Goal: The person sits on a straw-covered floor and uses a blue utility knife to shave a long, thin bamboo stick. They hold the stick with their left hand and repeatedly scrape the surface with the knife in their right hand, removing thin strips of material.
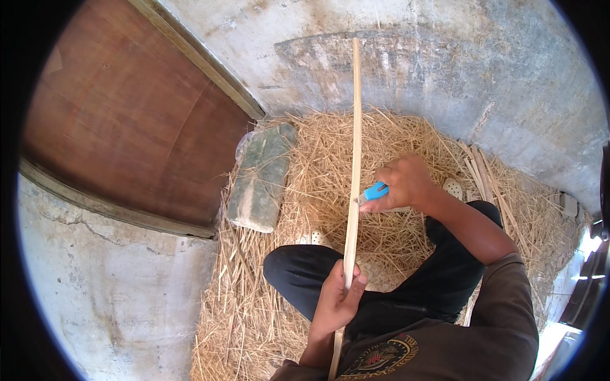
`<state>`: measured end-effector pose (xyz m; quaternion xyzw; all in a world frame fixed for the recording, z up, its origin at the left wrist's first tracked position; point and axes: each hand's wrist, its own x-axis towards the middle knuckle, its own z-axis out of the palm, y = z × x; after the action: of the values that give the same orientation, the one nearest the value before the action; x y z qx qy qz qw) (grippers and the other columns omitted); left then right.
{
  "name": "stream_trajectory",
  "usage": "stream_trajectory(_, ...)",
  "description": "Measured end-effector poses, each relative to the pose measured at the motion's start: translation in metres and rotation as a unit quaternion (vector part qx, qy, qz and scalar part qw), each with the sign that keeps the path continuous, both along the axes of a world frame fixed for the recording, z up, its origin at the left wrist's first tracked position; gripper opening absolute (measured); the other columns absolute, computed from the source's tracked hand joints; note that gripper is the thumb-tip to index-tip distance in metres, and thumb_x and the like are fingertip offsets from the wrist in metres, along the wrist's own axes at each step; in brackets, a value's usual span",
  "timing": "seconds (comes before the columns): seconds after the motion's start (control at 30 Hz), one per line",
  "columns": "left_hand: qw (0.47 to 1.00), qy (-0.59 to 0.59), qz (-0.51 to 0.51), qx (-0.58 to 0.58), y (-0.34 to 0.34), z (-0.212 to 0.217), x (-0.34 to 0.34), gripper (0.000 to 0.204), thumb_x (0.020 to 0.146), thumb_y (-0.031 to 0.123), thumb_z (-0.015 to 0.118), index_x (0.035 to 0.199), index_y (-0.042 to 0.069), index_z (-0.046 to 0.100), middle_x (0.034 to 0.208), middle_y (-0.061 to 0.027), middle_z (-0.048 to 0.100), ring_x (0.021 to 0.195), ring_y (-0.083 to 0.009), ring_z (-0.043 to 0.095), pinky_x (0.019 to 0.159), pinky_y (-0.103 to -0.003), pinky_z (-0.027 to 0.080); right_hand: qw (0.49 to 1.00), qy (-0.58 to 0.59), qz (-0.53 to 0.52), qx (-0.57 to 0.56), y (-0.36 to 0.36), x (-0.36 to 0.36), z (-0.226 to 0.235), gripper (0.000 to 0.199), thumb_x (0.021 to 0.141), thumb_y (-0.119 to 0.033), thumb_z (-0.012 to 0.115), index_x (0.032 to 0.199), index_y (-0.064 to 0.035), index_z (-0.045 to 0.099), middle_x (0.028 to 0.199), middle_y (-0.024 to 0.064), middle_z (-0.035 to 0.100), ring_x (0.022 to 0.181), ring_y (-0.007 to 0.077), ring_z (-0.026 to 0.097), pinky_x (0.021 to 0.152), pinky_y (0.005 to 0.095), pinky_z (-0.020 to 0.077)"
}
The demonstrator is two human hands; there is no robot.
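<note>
A long, pale strip of split bamboo or wood (356, 120) runs upright through the middle of the view, its far end in front of the wall. My left hand (340, 295) is closed around its lower part, close to my body. In my right hand (405, 183) is a blue-handled utility knife (376, 190), gripped with the fingers wrapped around the handle. The knife's tip meets the strip's right edge, well above my left hand. Part of the blade is hard to make out.
Straw-like shavings (324, 146) cover the floor around my bent legs. A greenish block (264, 178) lies at the left, near a brown door panel (140, 120). Loose strips (483, 174) lie at the right, below the stained wall (445, 70). Pale perforated shoes (314, 239) show beneath my legs.
</note>
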<state>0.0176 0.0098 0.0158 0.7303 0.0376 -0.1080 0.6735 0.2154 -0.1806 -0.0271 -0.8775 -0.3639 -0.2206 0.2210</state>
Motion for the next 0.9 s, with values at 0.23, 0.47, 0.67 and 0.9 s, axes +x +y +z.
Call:
stream_trajectory(0.23, 0.999, -0.01, -0.011, -0.04, 0.0, -0.006, -0.002, 0.023, 0.089, -0.001, 0.063, 0.096, 0.008, 0.042, 0.073, 0.0056, 0.04, 0.061, 0.0003, 0.035, 0.052, -0.016, 0.029, 1.0, -0.004, 0.004, 0.005, -0.002, 0.005, 0.004, 0.072, 0.06, -0.082, 0.063, 0.047, -0.013, 0.047, 0.044, 0.0019, 0.046, 0.037, 0.0217, 0.048, 0.039, 0.0355, 0.0375)
stream_trajectory(0.47, 0.995, 0.013, -0.006, -0.101, -0.006, -0.001, -0.005, 0.034, 0.081, -0.004, 0.071, 0.097, 0.008, 0.044, 0.075, 0.0067, 0.04, 0.059, 0.0009, 0.034, 0.054, -0.015, 0.032, 0.998, 0.002, -0.058, -0.01, -0.012, 0.028, 0.001, 0.07, 0.063, -0.082, 0.062, 0.049, -0.0139, 0.05, 0.042, 0.0013, 0.042, 0.037, 0.0215, 0.049, 0.039, 0.0352, 0.0376)
stream_trajectory(0.67, 0.996, -0.01, -0.028, -0.09, -0.01, -0.008, -0.019, 0.043, 0.077, -0.001, 0.079, 0.096, 0.01, 0.041, 0.072, 0.0078, 0.038, 0.055, 0.0013, 0.031, 0.048, -0.017, 0.026, 0.958, 0.115, -0.262, 0.017, -0.031, 0.068, -0.006, 0.079, 0.078, -0.084, 0.041, 0.06, -0.0086, 0.059, 0.051, 0.0001, 0.052, 0.046, 0.015, 0.051, 0.044, 0.0339, 0.0414)
stream_trajectory(0.9, 0.99, 0.006, -0.042, -0.136, -0.003, -0.022, -0.021, 0.027, 0.086, 0.005, 0.07, 0.1, 0.007, 0.047, 0.069, 0.0079, 0.04, 0.057, 0.0003, 0.034, 0.051, -0.016, 0.029, 0.953, 0.181, -0.244, 0.017, -0.055, 0.044, 0.014, 0.079, 0.082, -0.08, 0.041, 0.063, -0.0054, 0.06, 0.051, 0.0038, 0.051, 0.048, 0.0209, 0.052, 0.047, 0.0381, 0.0421)
